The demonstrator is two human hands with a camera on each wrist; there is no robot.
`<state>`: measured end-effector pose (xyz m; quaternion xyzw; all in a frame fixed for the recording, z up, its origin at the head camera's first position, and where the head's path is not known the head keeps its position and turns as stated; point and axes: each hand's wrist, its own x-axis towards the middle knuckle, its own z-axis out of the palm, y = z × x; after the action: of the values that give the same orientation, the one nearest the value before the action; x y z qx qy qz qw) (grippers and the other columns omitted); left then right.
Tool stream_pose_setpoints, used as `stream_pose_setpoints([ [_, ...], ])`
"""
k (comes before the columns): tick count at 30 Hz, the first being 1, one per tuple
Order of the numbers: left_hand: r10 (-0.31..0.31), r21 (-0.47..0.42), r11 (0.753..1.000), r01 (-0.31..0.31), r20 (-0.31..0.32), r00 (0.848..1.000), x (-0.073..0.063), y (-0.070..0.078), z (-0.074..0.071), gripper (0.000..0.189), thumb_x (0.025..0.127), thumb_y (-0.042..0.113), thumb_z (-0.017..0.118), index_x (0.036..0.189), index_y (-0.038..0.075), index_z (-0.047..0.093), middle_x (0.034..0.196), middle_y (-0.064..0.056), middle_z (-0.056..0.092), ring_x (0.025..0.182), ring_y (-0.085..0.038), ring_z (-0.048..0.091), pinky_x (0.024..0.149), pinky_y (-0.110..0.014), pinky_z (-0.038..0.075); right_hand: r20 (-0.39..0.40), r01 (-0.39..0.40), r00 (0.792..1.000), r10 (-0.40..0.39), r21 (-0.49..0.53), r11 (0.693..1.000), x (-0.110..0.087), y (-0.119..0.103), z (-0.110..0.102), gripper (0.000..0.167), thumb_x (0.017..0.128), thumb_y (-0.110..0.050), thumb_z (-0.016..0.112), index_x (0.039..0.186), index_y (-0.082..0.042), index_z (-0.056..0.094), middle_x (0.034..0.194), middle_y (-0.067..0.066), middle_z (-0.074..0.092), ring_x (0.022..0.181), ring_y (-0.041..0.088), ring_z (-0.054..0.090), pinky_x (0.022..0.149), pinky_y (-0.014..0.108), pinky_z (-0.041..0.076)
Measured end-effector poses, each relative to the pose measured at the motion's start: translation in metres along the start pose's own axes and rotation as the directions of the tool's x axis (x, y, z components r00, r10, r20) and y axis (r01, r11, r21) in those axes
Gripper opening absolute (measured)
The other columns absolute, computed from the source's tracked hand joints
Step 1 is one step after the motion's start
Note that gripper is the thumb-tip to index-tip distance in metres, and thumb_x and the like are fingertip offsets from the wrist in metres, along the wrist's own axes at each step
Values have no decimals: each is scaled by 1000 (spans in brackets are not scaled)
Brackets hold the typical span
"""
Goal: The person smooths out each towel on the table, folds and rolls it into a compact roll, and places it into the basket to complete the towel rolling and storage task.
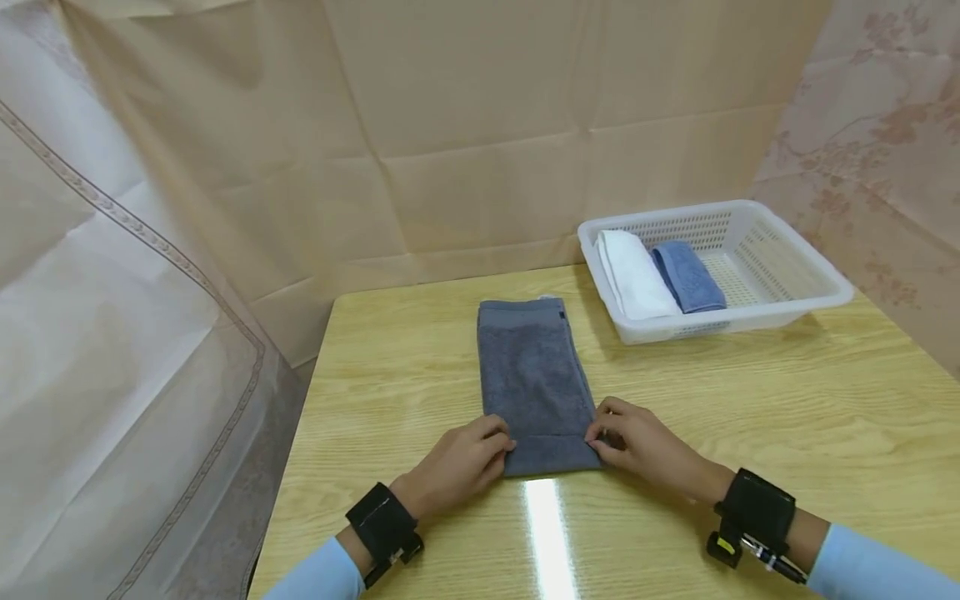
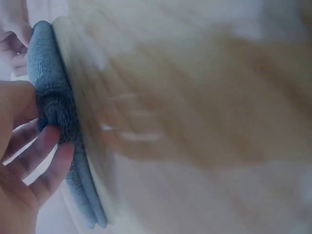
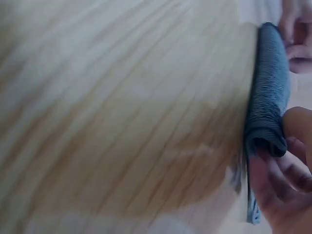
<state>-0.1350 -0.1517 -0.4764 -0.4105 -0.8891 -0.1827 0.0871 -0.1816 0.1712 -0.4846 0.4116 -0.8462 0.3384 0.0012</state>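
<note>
A dark grey towel (image 1: pixel 534 367) lies lengthwise on the table, its near end turned over into a short flap. At the left corner of that flap, my left hand (image 1: pixel 467 458) pinches the cloth between thumb and fingers. My right hand (image 1: pixel 645 442) pinches the right corner the same way. Seen from the left wrist, the folded edge (image 2: pixel 48 63) bulges where the fingers (image 2: pixel 53 165) hold it. From the right wrist, the flap's end (image 3: pixel 268 97) curls over in a loop, with the thumb on top and fingers (image 3: pixel 273 185) beneath.
A white plastic basket (image 1: pixel 795 310) stands at the back right of the wooden table (image 1: pixel 405 358). Inside its left part lie a folded white towel (image 1: pixel 637 275) and a folded blue towel (image 1: pixel 690 277). Beige cloth (image 1: pixel 465 133) hangs behind the table.
</note>
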Motion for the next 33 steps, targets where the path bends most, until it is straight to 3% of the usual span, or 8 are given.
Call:
stream_pose_setpoints([
  [3,26,75,997,-27,13,1000,3,-1,-3,15,99,14,65,107,13,77,110,1,64,95,-13,55,80,-23,48,-28,154,987,-160,-161,975,2,-2,1,14,86,-1,81,94,-11,78,103,-3,57,88,7,52,72,21,50],
  [6,39,112,993,-46,66,997,6,0,-8,19,98,30,70,106,14,78,108,2,63,95,-14,51,80,-29,45,-12,280,956,-294,-268,922,1,-6,0,15,84,-7,85,96,-8,77,104,-1,58,92,11,50,76,23,49],
  [10,23,137,989,-46,165,986,7,3,-15,33,93,43,77,110,14,76,109,2,61,98,-13,52,83,-30,46,43,344,935,-351,-336,877,-2,-10,-2,32,83,-25,88,104,-6,74,107,0,59,94,13,51,78,29,49],
  [14,7,148,988,-35,188,982,8,5,-17,22,96,30,76,110,13,75,106,2,63,98,-13,56,84,-28,48,57,356,931,-361,-370,858,-2,-8,-1,36,80,-17,88,108,-3,72,106,3,63,95,16,55,79,32,51],
  [18,-23,110,994,6,152,988,7,6,-17,22,99,21,69,116,7,74,106,-1,68,98,-14,61,86,-27,52,48,283,958,-283,-323,903,0,-5,-1,31,82,-9,83,110,0,73,103,3,66,92,14,60,77,29,55],
  [23,-107,-34,993,111,104,989,3,3,-14,29,104,16,62,130,5,61,96,0,64,85,-10,58,73,-22,49,100,18,995,-10,-83,996,5,-2,-7,25,94,-11,74,117,-2,71,101,-2,69,83,5,60,70,25,55],
  [27,-162,-133,976,171,75,984,2,-1,-11,23,106,16,58,128,13,57,91,5,59,78,-8,51,66,-21,45,135,-143,983,125,135,980,11,3,-9,21,100,-10,68,119,-10,62,93,-5,70,74,2,59,63,24,51],
  [33,-268,-279,919,280,80,960,6,-9,-9,8,106,16,61,99,17,65,112,0,75,96,-8,68,75,-20,53,130,-176,981,147,244,954,20,10,-9,19,103,-12,65,118,-12,53,68,-4,61,54,2,44,52,23,38],
])
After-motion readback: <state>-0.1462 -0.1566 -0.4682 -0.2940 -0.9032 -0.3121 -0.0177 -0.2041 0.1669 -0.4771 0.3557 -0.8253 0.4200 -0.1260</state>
